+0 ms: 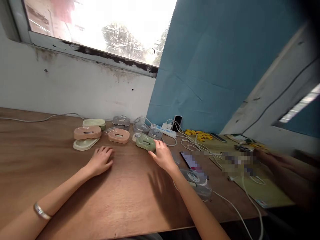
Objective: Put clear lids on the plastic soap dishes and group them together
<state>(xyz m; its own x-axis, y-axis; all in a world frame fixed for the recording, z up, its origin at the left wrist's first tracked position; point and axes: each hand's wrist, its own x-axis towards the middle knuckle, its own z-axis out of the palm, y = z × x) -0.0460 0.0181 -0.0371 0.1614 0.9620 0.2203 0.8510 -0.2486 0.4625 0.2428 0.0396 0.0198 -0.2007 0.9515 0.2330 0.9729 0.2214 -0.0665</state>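
Fingers together, the right hand (163,156) touches the green case (144,142), likely light, stiff, best gripped by its sides; left hand (99,162), left of it, fingers apart.

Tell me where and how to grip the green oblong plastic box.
I'd probably pinch the box by its rounded right end, from the near right: bare brown wooden tabletop lies in front, translucent grey plastic containers behind, and the right hand is at that end.

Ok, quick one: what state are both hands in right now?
Left hand: open, palm down at the wooden table, holding nothing visible.
Right hand: fingers at the green case's right end; whether it grips can't be told.
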